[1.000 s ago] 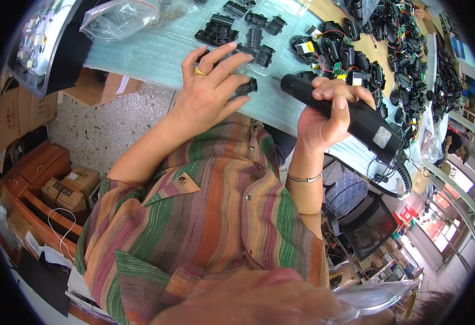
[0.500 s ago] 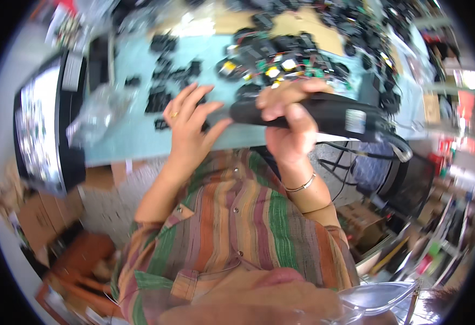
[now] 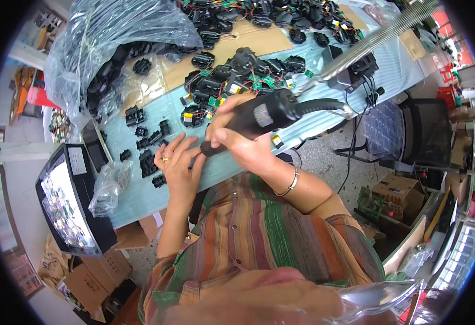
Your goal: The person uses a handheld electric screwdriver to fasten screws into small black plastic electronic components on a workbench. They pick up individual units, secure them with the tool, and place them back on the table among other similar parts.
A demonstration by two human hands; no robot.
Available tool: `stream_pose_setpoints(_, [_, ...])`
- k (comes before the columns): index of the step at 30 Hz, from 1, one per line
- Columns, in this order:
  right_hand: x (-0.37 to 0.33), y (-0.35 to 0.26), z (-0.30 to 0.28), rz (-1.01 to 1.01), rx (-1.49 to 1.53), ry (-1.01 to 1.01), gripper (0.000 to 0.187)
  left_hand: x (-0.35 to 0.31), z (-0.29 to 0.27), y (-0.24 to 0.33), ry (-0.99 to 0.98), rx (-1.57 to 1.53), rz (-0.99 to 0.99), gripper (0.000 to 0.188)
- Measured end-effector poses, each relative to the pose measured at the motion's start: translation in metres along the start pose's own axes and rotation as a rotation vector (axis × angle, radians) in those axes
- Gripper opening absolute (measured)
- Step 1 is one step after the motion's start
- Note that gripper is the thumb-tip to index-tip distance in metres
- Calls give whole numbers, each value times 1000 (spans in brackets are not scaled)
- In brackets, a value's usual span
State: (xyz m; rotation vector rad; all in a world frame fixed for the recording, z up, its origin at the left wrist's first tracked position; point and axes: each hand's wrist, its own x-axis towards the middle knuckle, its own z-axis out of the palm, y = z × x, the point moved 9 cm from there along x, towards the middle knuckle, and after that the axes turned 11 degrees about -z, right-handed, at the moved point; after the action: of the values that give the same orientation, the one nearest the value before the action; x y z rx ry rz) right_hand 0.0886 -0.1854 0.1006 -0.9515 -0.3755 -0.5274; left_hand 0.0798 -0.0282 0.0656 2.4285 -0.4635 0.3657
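Note:
My right hand [image 3: 243, 138] is wrapped round a black electric screwdriver [image 3: 267, 114], its cable end up to the right and its narrow nose tilted down to the left. Next to that nose is my left hand [image 3: 178, 165], with a ring on one finger. Its fingers are bent but apart over the table, and no held thing shows in them. The screwdriver's bit is hidden close to the left fingertips. Small black plastic parts [image 3: 148, 162] lie in rows just left of my left hand. Beyond my right hand is a pile of black housings [image 3: 243, 70] with green boards and wires.
A metal coil spring [image 3: 367, 40] runs from the upper right to the screwdriver. A large clear plastic bag [image 3: 124, 32] covers black parts at the back left. At the left table edge stand a bright lit panel [image 3: 64, 206] and a small clear bag [image 3: 107, 187].
The view has turned and is sharper. The screwdriver's nose now points lower, toward the table, with its rear end raised. My left hand's fingers have drawn in beside the nose.

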Motion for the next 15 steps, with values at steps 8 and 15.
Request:
stream_pose_setpoints(8, [-1,4,-9,54,38,63,35,6,2,13,-14,-32,44,19])
stream_pose_setpoints(15, [5,-9,-12,40,-17,20,29,6,4,22,-25,-61,120,25])
